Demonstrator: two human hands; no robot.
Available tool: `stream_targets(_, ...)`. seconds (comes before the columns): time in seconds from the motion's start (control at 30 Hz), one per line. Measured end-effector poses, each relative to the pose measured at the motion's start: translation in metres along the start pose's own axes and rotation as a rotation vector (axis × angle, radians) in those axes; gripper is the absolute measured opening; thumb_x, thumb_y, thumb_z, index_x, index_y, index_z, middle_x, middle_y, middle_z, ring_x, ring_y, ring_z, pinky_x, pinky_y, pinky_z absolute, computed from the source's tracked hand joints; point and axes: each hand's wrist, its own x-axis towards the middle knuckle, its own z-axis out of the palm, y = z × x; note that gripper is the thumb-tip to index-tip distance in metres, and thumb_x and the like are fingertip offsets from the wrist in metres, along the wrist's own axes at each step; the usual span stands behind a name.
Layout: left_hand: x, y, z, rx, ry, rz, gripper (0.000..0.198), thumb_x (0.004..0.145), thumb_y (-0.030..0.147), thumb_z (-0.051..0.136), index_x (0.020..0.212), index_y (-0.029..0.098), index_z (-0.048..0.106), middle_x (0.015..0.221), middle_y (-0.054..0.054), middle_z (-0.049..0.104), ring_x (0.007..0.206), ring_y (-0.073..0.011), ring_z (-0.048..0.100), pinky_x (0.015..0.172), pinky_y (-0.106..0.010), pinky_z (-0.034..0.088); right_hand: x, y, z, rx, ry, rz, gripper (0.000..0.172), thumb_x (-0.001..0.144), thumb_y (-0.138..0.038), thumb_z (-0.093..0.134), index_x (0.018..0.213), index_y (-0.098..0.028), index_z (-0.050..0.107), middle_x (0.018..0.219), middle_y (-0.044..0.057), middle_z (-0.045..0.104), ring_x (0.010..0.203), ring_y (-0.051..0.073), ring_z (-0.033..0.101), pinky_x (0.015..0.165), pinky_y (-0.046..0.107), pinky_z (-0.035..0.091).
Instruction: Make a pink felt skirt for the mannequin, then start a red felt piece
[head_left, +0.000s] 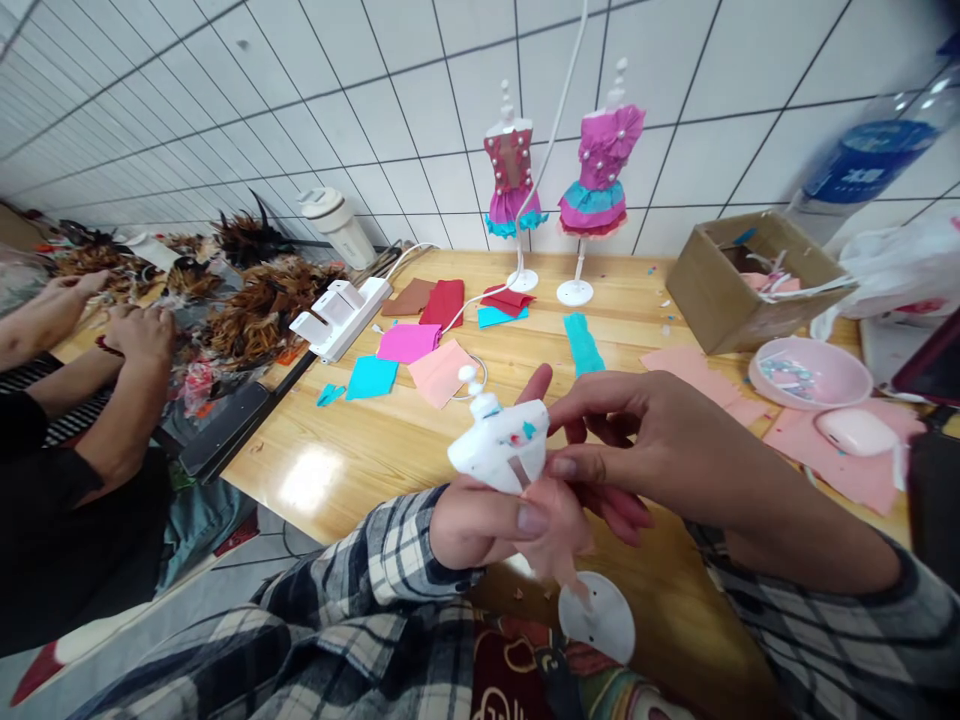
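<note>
My left hand (487, 522) grips a small white dress-form mannequin (487, 452), tilted, with its neck knob pointing up and left. Pink crepe paper (556, 535) wraps the lower body under my left thumb. A few coloured specks and a greyish strip show on the mannequin's bare chest. At the mannequin's right side, the thumb and fingers of my right hand (649, 430) are pinched at the top edge of the pink paper; the exact contact is partly hidden. The mannequin's round white base (598, 618) hangs below, near my lap.
Two dressed mannequins (510, 165) (600, 180) stand by the tiled wall. Coloured paper pieces (409, 343), a power strip (349, 318), a cardboard box (739, 300) and a pink bead bowl (810, 372) lie around. Another person's hands (139, 335) are at brown feathers (274, 300) on the left.
</note>
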Motion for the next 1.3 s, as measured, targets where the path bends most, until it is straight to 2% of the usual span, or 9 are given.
stream_targets(0.23,0.010,0.004,0.002,-0.068,-0.066,-0.019,0.078,0.062,0.024,0.060,0.138,0.021,0.045,0.085,-0.008,0.072,0.078,-0.0269,0.068,0.072,-0.042,0.049,0.003,0.001,0.004,-0.016,0.033,0.019,0.010,0.080,-0.030,0.071,0.079,-0.021,0.073,0.065,-0.002,0.069,0.049,0.009,0.052,0.047,0.023,0.036)
stream_targets(0.37,0.015,0.004,-0.003,0.004,-0.077,0.080,0.035,0.070,0.033,0.064,0.101,0.016,0.065,0.084,-0.008,0.067,0.084,-0.0254,0.065,0.080,-0.041,0.047,0.005,0.009,0.006,0.068,0.110,0.031,0.018,0.080,-0.038,0.071,0.079,-0.020,0.071,0.053,-0.003,0.060,0.046,0.011,0.052,0.046,0.025,0.037)
stream_targets(0.47,0.017,0.004,-0.002,0.133,-0.058,0.196,0.022,0.078,0.036,0.066,0.075,0.015,0.061,0.075,-0.007,0.060,0.087,-0.0231,0.060,0.084,-0.038,0.047,0.007,0.013,0.004,0.031,0.263,0.000,0.024,0.078,-0.045,0.072,0.080,-0.020,0.070,0.060,-0.001,0.061,0.051,0.012,0.051,0.048,0.026,0.036)
stream_targets(0.63,0.013,0.007,0.001,0.178,0.014,0.154,0.024,0.080,0.025,0.069,0.099,0.017,0.057,0.078,-0.003,0.062,0.072,-0.0143,0.059,0.069,-0.028,0.049,0.010,0.014,0.002,-0.100,0.362,-0.112,0.027,0.077,-0.047,0.073,0.085,-0.021,0.070,0.074,0.000,0.061,0.062,0.012,0.049,0.055,0.027,0.036)
stream_targets(0.73,0.012,0.008,0.000,0.200,-0.010,0.085,0.021,0.081,0.028,0.070,0.095,0.017,0.059,0.078,-0.002,0.062,0.067,-0.0125,0.060,0.066,-0.027,0.050,0.011,0.016,0.002,-0.166,0.329,-0.234,0.023,0.082,-0.043,0.070,0.089,-0.022,0.072,0.083,0.001,0.059,0.073,0.014,0.052,0.063,0.028,0.038)
stream_targets(0.87,0.015,0.008,-0.001,0.200,-0.085,0.095,0.019,0.080,0.030,0.071,0.077,0.014,0.060,0.079,-0.005,0.062,0.080,-0.0166,0.064,0.078,-0.032,0.053,0.012,0.020,0.002,-0.103,0.291,-0.224,0.023,0.086,-0.042,0.064,0.086,-0.021,0.073,0.085,0.002,0.058,0.077,0.014,0.053,0.067,0.029,0.038)
stream_targets(0.93,0.016,0.007,-0.001,0.167,-0.064,0.139,0.017,0.079,0.022,0.072,0.092,0.016,0.062,0.085,-0.004,0.063,0.092,-0.0185,0.063,0.083,-0.033,0.054,0.012,0.022,0.002,-0.079,0.329,-0.192,0.024,0.087,-0.042,0.063,0.085,-0.020,0.072,0.086,0.003,0.058,0.078,0.015,0.054,0.068,0.030,0.039)
stream_targets(1.17,0.013,0.016,-0.007,0.199,-0.053,0.125,0.070,0.073,0.018,0.079,0.135,0.027,0.047,0.124,-0.009,0.059,0.118,-0.0243,0.056,0.102,-0.043,0.045,0.015,0.024,-0.006,-0.027,0.396,-0.135,0.022,0.090,-0.038,0.056,0.087,-0.019,0.067,0.092,0.005,0.059,0.084,0.019,0.055,0.072,0.033,0.041)
stream_targets(1.3,0.008,0.018,-0.010,0.280,-0.113,-0.020,0.053,0.083,0.034,0.071,0.131,0.022,0.053,0.126,-0.012,0.061,0.113,-0.0239,0.060,0.101,-0.040,0.043,0.013,0.025,-0.015,0.023,0.492,-0.165,0.020,0.092,-0.031,0.051,0.090,-0.020,0.067,0.095,0.005,0.059,0.095,0.020,0.056,0.083,0.034,0.042)
